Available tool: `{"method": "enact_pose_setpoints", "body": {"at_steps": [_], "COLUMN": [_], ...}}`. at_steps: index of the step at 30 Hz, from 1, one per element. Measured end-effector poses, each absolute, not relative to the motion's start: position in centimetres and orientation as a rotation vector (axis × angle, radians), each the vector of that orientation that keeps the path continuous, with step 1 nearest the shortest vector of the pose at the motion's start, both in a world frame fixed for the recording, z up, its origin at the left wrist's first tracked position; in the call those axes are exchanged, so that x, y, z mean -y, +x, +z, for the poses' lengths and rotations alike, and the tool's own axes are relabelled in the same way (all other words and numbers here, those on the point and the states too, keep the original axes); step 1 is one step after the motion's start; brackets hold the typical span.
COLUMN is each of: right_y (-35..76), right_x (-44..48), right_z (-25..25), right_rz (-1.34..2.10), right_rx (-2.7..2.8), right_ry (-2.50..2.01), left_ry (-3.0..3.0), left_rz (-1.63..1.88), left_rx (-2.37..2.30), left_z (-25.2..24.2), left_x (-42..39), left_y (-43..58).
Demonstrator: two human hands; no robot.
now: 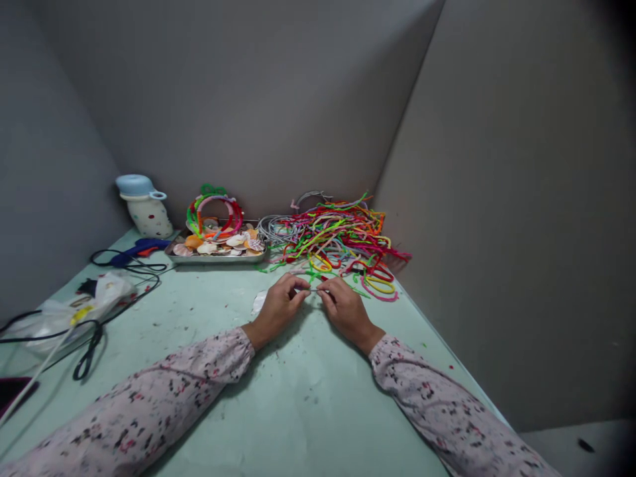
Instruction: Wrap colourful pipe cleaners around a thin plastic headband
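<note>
My left hand and my right hand meet over the middle of the table, fingertips almost touching. Both are closed in a pinch on a short thin grey strand that shows in the narrow gap between them. Most of it is hidden by the fingers, so I cannot tell whether it is wire or pipe cleaner. Just beyond the fingers lies a tangled pile of coloured pipe cleaners. A small white scrap lies beside my left hand.
A metal tray of seashells stands at the back, with pipe-cleaner rings on it. Coiled grey wire lies beside it. At left are a bottle, a blue glue gun, black cables and a plastic bag. Walls enclose the table.
</note>
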State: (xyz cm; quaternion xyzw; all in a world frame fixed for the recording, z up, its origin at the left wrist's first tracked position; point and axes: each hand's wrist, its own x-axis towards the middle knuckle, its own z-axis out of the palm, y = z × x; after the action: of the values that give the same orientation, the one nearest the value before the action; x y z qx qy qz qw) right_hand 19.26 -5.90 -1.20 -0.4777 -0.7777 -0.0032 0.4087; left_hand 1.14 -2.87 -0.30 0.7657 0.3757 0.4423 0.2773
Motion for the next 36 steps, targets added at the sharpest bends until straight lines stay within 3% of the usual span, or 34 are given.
{"method": "enact_pose_setpoints", "body": {"at_steps": [36], "right_y": [19.39], "right_x": [5.78], "right_z": [-1.53], "right_rz": [-0.04], "right_rx": [1.968], "right_ry": [-1.205], "left_ry": [2.111], "left_rz": [1.111], "left_rx": [-1.069], "left_z": [0.03], "left_x": [2.91], "left_y": [1.13]}}
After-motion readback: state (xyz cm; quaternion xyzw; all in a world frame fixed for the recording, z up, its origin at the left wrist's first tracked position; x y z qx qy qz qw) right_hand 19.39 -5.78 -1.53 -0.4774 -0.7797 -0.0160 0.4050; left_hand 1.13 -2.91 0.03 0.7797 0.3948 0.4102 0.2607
